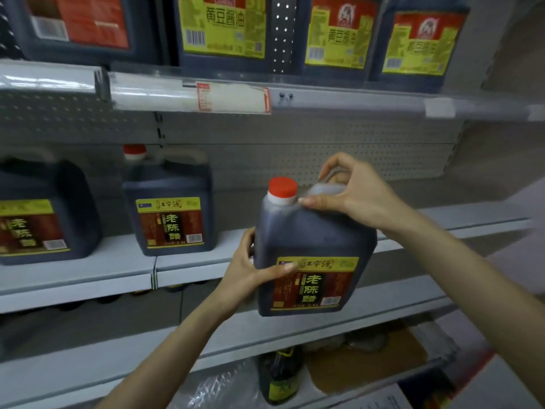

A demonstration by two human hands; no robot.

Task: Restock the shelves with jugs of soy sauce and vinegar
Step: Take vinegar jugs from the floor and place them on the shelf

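A dark vinegar jug (312,243) with a red cap and a yellow-and-red label hangs in the air just in front of the middle shelf (118,261). My right hand (354,193) grips its handle at the top. My left hand (250,270) holds its left side, thumb across the label's upper corner. Two matching vinegar jugs stand on the middle shelf to the left, one (171,208) near the centre and one (38,214) at the left edge. Several soy sauce jugs (221,28) with yellow labels fill the upper shelf.
The middle shelf's right half (442,225) is bare behind the held jug, backed by grey pegboard. A price strip (233,97) runs along the upper shelf's edge. Below, a small dark bottle (280,376), a brown cardboard piece (368,361) and plastic wrap lie on the lower shelf.
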